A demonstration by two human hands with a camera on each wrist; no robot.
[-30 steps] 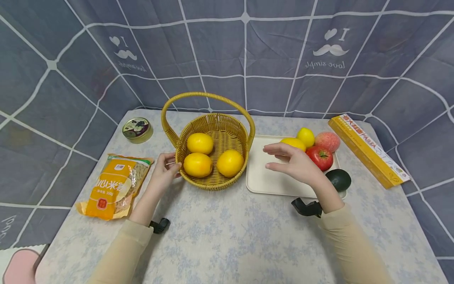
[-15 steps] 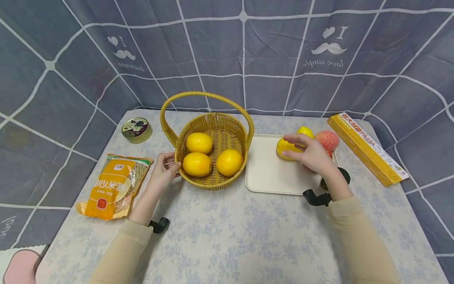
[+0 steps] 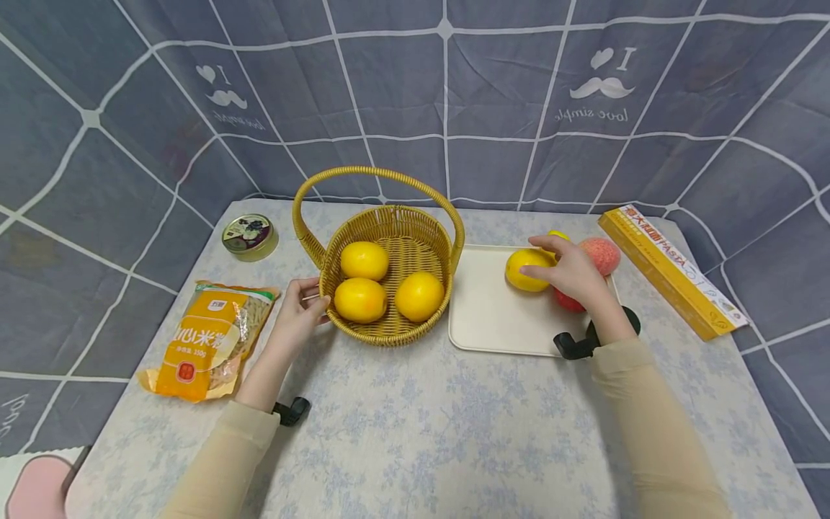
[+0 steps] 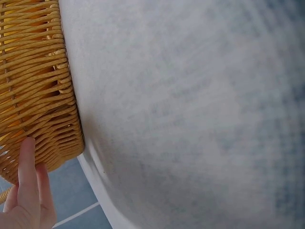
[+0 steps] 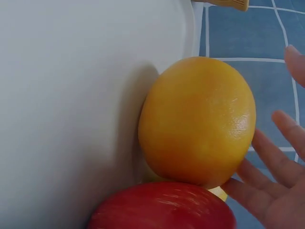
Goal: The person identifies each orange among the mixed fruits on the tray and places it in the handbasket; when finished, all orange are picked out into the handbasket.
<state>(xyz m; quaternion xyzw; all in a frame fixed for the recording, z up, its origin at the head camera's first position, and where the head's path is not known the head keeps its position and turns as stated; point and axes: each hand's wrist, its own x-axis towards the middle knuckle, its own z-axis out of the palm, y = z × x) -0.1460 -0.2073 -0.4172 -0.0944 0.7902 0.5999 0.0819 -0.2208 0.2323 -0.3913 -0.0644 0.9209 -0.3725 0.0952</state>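
Note:
In the head view my left hand point(image 3: 300, 313) touches the left side of a wicker basket point(image 3: 389, 339). Its thumb and fingers rest against the outer wall, as the left wrist view also shows. Three oval yellow-orange fruits point(image 3: 419, 296) lie inside the basket. Over a white tray point(image 3: 493, 324), my right hand point(image 3: 573, 274) is at another yellow-orange fruit point(image 5: 198, 121). Some fingertips meet its far side, while the thumb stands apart in the right wrist view. A red apple point(image 5: 164, 207) sits beside this fruit, partly hidden by the hand in the head view.
A peach point(image 3: 600, 255), a small yellow fruit point(image 3: 558, 235) and a dark green fruit point(image 3: 630, 321) surround the right hand. A pasta box point(image 3: 674, 272) lies at far right. On the left are a round tin point(image 3: 249, 237) and an orange food bag point(image 3: 207, 339).
My right hand has moved right from over the tray's middle to the yellow-orange fruit there. The left hand stays at the basket, which holds the same fruits.

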